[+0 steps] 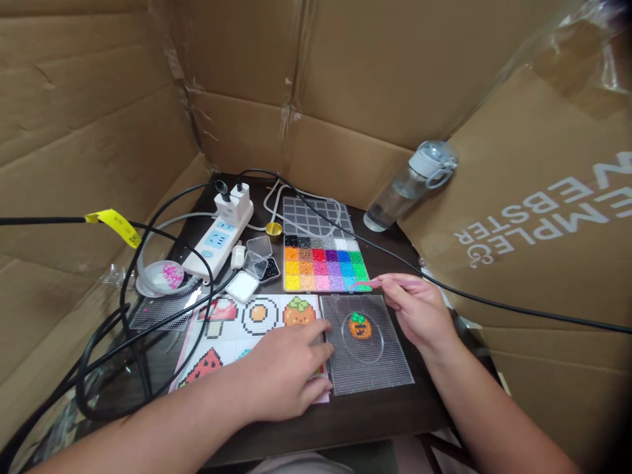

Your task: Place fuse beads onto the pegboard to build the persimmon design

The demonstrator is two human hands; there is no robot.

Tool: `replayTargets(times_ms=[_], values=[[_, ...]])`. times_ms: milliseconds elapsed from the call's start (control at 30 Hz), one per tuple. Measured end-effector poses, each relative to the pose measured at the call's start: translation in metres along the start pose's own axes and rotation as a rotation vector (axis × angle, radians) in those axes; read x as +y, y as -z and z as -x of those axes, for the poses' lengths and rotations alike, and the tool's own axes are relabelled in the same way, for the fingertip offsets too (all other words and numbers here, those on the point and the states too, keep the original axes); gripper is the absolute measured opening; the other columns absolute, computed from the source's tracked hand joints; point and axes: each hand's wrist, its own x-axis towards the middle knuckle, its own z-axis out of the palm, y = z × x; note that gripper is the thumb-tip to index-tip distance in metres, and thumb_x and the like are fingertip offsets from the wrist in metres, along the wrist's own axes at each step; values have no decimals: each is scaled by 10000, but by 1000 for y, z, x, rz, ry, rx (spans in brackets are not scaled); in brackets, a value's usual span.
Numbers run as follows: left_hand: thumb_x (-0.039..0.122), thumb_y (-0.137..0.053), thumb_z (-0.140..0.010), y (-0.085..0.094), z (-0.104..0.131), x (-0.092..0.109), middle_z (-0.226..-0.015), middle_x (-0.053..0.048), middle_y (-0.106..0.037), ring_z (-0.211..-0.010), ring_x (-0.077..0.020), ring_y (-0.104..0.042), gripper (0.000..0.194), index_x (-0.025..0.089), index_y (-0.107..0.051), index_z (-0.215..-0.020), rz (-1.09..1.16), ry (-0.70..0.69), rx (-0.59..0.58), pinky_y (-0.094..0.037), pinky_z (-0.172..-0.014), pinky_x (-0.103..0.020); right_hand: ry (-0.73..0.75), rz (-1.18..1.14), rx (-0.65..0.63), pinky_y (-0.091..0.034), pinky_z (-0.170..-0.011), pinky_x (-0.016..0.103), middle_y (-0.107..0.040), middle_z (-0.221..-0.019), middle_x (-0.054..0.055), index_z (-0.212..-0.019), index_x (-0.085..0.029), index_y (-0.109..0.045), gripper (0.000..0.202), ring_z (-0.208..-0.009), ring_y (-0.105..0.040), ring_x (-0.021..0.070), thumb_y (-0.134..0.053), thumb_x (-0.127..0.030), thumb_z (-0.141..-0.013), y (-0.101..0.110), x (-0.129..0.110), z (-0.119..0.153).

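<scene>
My right hand [419,313] pinches pink tweezers [372,284], whose tip is over the front right corner of a box of coloured beads [328,268]. The beads are sorted by colour in small compartments. My left hand [286,368] lies with fingers spread on a pattern sheet [259,318], its fingertips by the left edge of a clear pegboard [392,372]. On the pegboard sits a small orange bead figure [360,327] with a green top and dark marks, inside an oval outline. The sheet shows pixel drawings of a mushroom, an egg, an orange fruit and a watermelon slice.
A power strip [222,240] with plugged-in adapters stands at the left, with black cables [131,289] looping across. Small clear cases [259,247], one with black beads, and a dish of pink beads [165,278] lie nearby. A water bottle [407,191] stands behind, against cardboard walls [345,79].
</scene>
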Motion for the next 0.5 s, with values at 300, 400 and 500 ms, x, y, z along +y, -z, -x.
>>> replayTargets(times_ms=[300, 400, 500], values=[[274, -569, -907, -2, 0, 0, -1410, -136, -494, -1066, -316, -652, 325, 174, -626, -1211, -31, -1, 4, -575, -852, -468, -20, 26, 45, -588, -669, 410, -783, -790, 109, -789, -212, -759, 257, -714, -728, 261, -757, -467, -757, 40, 26, 39], [266, -558, -918, -3, -1, -1, -1413, -137, -497, -1093, -314, -643, 310, 177, -625, -1207, -37, -5, 6, -569, -872, -465, -30, 26, 22, -588, -773, 424, -786, -811, 99, -801, -218, -770, 237, -792, -746, 278, -762, -451, -760, 45, 36, 44], [262, -552, -923, -5, -1, -2, -1427, -143, -488, -1115, -318, -635, 309, 175, -622, -1211, -52, -6, -2, -562, -890, -478, 12, 67, 11, -580, -795, 389, -787, -817, 74, -792, -233, -785, 179, -797, -744, 253, -759, -409, -774, 45, 38, 46]])
